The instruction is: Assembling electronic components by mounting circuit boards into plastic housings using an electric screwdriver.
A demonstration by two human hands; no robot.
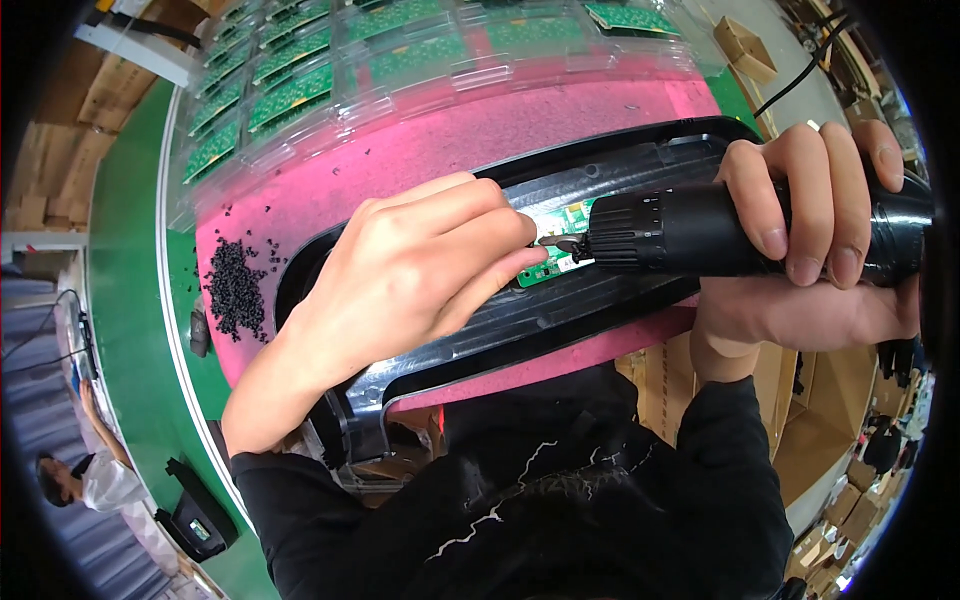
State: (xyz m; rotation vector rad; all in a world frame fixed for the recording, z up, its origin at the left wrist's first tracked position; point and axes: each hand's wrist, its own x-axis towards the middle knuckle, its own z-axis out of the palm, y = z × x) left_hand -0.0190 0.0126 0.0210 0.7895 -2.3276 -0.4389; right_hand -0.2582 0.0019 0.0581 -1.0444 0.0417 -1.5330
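Observation:
My right hand (815, 215) is wrapped round a black electric screwdriver (690, 232), held almost level with its nose pointing left. At that nose, my left hand (425, 260) is closed in a pinch beside a small dark piece (563, 243). Whether the fingertips grip this piece or something smaller is hidden. Just behind and below the tip, a green circuit board (543, 272) lies inside a long black plastic housing (470, 345). Both my hands and the screwdriver cover parts of the housing and board.
A heap of small black screws (235, 290) lies on the pink mat (420, 145) at left. Clear plastic trays (400, 100) with several green boards stand along the back. Another black housing (195, 515) sits on the green table (135, 300). Cardboard boxes (825, 400) are at lower right.

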